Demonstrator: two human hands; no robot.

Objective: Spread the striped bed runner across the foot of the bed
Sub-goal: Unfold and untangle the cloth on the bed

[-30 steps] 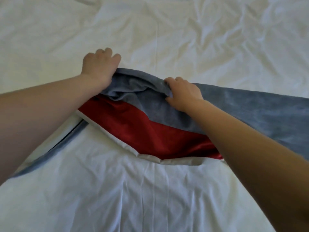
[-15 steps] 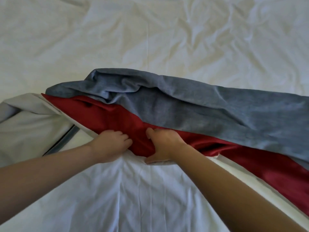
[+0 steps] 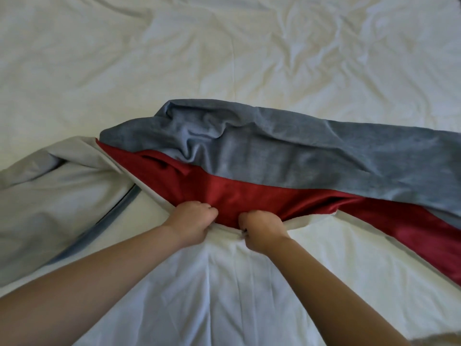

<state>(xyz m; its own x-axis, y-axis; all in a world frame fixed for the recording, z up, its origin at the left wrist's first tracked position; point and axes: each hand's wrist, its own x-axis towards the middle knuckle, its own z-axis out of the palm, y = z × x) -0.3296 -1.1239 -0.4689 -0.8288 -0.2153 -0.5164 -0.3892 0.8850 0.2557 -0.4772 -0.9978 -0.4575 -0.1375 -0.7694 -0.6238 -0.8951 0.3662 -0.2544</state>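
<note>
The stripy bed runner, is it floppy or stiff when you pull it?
Probably floppy: the bed runner bunches into soft folds where the left hand and right hand grip its near edge. Likely to wrinkle when pushed, since its grey stripe already lies rumpled.

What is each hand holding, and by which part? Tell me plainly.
Both the left hand and the right hand grip the bed runner by its near edge, at the red stripe and pale border, side by side.
</note>
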